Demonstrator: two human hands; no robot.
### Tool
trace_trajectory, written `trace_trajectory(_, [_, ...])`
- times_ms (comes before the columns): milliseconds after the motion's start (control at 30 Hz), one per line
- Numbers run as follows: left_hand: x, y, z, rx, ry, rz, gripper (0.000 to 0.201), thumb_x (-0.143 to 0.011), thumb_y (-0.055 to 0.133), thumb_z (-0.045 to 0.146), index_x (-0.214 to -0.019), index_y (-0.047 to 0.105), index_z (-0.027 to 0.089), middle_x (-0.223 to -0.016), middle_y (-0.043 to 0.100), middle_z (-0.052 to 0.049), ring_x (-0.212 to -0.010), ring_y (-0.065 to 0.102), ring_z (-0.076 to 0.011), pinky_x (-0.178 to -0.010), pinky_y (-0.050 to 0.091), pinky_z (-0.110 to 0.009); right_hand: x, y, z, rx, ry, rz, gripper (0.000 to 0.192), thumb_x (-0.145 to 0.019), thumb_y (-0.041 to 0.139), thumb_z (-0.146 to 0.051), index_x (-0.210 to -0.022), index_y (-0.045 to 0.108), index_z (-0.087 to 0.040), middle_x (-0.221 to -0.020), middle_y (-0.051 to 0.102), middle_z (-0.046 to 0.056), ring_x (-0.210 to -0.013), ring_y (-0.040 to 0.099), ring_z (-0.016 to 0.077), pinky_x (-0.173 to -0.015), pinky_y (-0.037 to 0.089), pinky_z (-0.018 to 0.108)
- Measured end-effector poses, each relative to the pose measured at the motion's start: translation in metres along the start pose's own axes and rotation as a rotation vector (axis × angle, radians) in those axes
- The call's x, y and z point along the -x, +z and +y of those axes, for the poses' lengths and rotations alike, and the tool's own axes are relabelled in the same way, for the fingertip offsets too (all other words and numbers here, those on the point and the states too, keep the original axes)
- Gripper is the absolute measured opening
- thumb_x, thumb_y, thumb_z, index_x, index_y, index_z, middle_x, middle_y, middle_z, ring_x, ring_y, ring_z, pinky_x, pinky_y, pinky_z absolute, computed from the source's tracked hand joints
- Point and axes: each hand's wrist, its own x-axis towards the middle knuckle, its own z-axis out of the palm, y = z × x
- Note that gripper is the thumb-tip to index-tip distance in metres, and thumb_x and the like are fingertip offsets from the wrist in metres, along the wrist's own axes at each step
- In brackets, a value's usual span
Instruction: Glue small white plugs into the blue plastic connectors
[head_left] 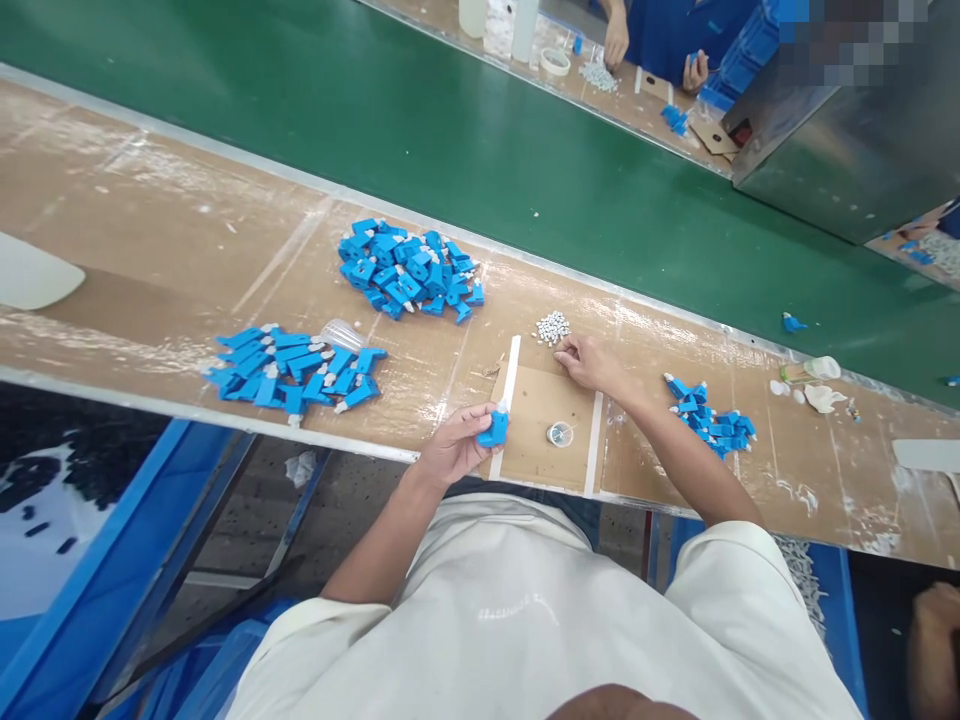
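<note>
Between the fingers of my left hand [459,442] is a blue plastic part [493,430] with a white tip pointing away from me. My right hand [586,360] is at the near edge of a small heap of grey-white pellets [553,327]. Its thumb and fingertips are pinched together; anything between them is too small to make out. A small round clear dish [559,434] rests on the cardboard sheet [536,400] in front of me, between two white strips. Larger piles of similar blue parts [409,265] lie to the left, and a smaller blue pile [712,418] to the right.
A green conveyor belt [465,140] runs beyond the bench, with one blue part [792,322] on it. Across it a co-worker in blue [675,40] handles similar parts. A clear plastic cup [341,335] lies by the left pile. Another person's hand [937,620] shows at lower right.
</note>
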Motion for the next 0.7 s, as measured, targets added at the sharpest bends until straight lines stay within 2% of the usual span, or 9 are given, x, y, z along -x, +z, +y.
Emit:
trace_trajectory(100, [-0.001, 0.003, 0.002, 0.002, 0.005, 0.015, 0.027, -0.067, 0.085, 0.020, -0.085, 0.069, 0.009, -0.072, 0.064, -0.005, -0.059, 0.059, -0.0104, -0.052, 0.049, -0.020, 0.000, -0.001, -0.004, 0.040, -0.025, 0.027, 0.012, -0.090, 0.056, -0.016, -0.082, 0.065, -0.019, -0.088, 0.073, 0.008, -0.081, 0.063, 0.0209, -0.075, 0.046, 0.032])
trace_trajectory(167, [-0.002, 0.009, 0.006, 0.011, 0.024, 0.037, 0.023, -0.068, 0.083, 0.018, -0.083, 0.068, 0.010, -0.070, 0.062, -0.003, -0.057, 0.057, -0.0099, -0.051, 0.049, -0.020, 0.004, -0.001, -0.005, -0.044, -0.033, 0.055, 0.013, -0.090, 0.056, -0.018, -0.080, 0.063, -0.019, -0.085, 0.072, 0.008, -0.080, 0.063, 0.0209, -0.076, 0.048, 0.033])
trace_trajectory(267, [-0.004, 0.020, 0.012, 0.038, 0.059, 0.060, 0.021, -0.069, 0.082, 0.015, -0.084, 0.067, 0.010, -0.070, 0.062, -0.002, -0.058, 0.057, -0.0094, -0.051, 0.050, -0.019, 0.021, -0.002, -0.009, -0.444, -0.034, 0.073, 0.019, -0.088, 0.067, -0.034, -0.078, 0.063, -0.019, -0.075, 0.069, 0.004, -0.069, 0.065, 0.0178, -0.069, 0.053, 0.032])
trace_trajectory(333, [-0.006, 0.028, 0.015, 0.041, 0.066, 0.053, 0.021, -0.069, 0.081, 0.015, -0.084, 0.067, 0.011, -0.075, 0.065, -0.004, -0.061, 0.060, -0.0101, -0.052, 0.051, -0.019, 0.039, -0.002, -0.015, -0.759, -0.048, 0.071, 0.030, -0.081, 0.077, -0.047, -0.082, 0.066, -0.019, -0.074, 0.069, 0.002, -0.064, 0.066, 0.0155, -0.064, 0.056, 0.030])
trace_trajectory(400, [-0.008, 0.036, 0.016, 0.031, 0.070, 0.034, 0.021, -0.070, 0.081, 0.016, -0.083, 0.066, 0.010, -0.077, 0.066, -0.005, -0.063, 0.061, -0.0106, -0.052, 0.051, -0.019, 0.060, -0.001, -0.023, -0.974, -0.052, 0.071, 0.039, -0.074, 0.084, -0.052, -0.087, 0.070, -0.019, -0.075, 0.071, 0.001, -0.062, 0.067, 0.0145, -0.061, 0.058, 0.030])
trace_trajectory(533, [-0.012, 0.044, 0.013, -0.010, 0.034, -0.026, 0.021, -0.072, 0.081, 0.019, -0.084, 0.065, 0.011, -0.073, 0.064, -0.004, -0.062, 0.061, -0.0114, -0.053, 0.053, -0.020, 0.095, 0.004, -0.042, -1.185, 0.025, 0.067, 0.039, -0.073, 0.087, -0.052, -0.091, 0.075, -0.019, -0.071, 0.073, 0.001, -0.061, 0.069, 0.0141, -0.058, 0.060, 0.027])
trace_trajectory(700, [-0.013, 0.049, 0.008, -0.059, 0.002, -0.055, 0.024, -0.072, 0.082, 0.022, -0.086, 0.065, 0.010, -0.074, 0.064, -0.005, -0.063, 0.061, -0.0117, -0.055, 0.053, -0.021, 0.116, 0.005, -0.050, -1.340, 0.064, 0.067, 0.037, -0.070, 0.090, -0.048, -0.085, 0.072, -0.019, -0.073, 0.074, 0.002, -0.062, 0.071, 0.0145, -0.058, 0.062, 0.027])
